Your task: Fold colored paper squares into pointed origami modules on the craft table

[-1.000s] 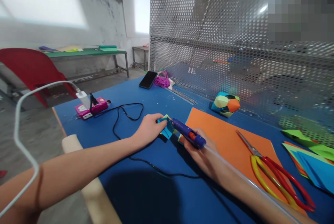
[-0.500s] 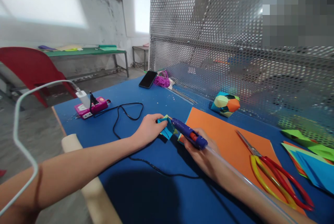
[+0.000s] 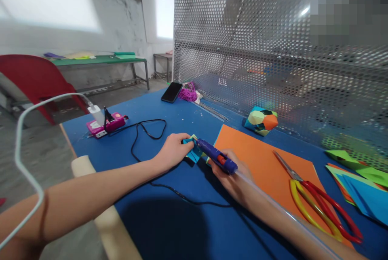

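Observation:
Between the thumb and fingers of my left hand [image 3: 172, 151] is a small folded paper piece [image 3: 194, 154], blue with some light green. My right hand [image 3: 232, 173] is wrapped round a blue hot glue gun [image 3: 214, 155] with a red part on its body. A long clear glue stick [image 3: 266, 198] runs out of the gun's back, along my right forearm. The gun's nozzle points left and meets the upper edge of the paper piece; I cannot tell whether glue is coming out.
Orange paper sheets [image 3: 254, 163] lie on the right under red-and-yellow scissors [image 3: 315, 199]. A multicoloured paper ball [image 3: 262, 121] sits by the perforated metal panel [image 3: 242, 21]. A black cord [image 3: 182, 197] crosses the table near a pink power strip [image 3: 106, 124]. A phone [image 3: 171, 91] lies farther back.
The glue gun in my right hand has shifted slightly left, its nozzle now farther over the paper piece. My left hand stays nearly still.

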Tool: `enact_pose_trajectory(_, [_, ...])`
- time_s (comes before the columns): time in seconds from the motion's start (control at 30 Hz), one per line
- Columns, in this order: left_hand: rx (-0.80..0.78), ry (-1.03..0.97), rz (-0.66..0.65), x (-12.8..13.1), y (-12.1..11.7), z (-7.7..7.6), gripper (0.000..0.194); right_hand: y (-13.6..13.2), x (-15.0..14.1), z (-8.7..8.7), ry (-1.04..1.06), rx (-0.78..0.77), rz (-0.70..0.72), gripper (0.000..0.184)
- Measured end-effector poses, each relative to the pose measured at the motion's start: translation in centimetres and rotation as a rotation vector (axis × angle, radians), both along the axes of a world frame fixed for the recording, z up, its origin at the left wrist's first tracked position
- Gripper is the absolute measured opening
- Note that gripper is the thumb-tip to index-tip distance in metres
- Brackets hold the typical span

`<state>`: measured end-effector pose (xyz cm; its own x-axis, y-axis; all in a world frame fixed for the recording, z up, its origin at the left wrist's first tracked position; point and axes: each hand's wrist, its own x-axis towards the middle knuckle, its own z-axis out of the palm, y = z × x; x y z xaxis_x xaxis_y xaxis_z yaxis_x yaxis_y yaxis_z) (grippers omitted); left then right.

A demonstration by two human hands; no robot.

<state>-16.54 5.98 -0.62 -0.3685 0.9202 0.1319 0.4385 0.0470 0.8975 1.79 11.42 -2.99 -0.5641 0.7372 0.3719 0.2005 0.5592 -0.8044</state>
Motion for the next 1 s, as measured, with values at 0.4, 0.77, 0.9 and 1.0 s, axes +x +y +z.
enact_pose_trajectory(0.4, [-0.002, 0.025, 0.007, 0.01, -0.06, 0.23, 0.024, -0.11, 0.01, 0.21, -0.009, 0.01, -0.003, 0.018])
enact_pose_trajectory(0.77, [0.003, -0.021, -0.014, -0.1, -0.15, 0.16, 0.024, -0.16, 0.0, 0.41, -0.024, 0.023, -0.018, 0.018])
enact_pose_trajectory(0.9, [0.003, 0.018, -0.02, -0.04, -0.12, 0.03, 0.023, -0.28, 0.0, 0.48, -0.06, 0.083, -0.007, 0.016])
enact_pose_trajectory(1.0, [0.001, 0.031, -0.027, -0.06, -0.12, 0.06, 0.024, -0.25, 0.03, 0.54, -0.084, 0.121, -0.008, 0.013])
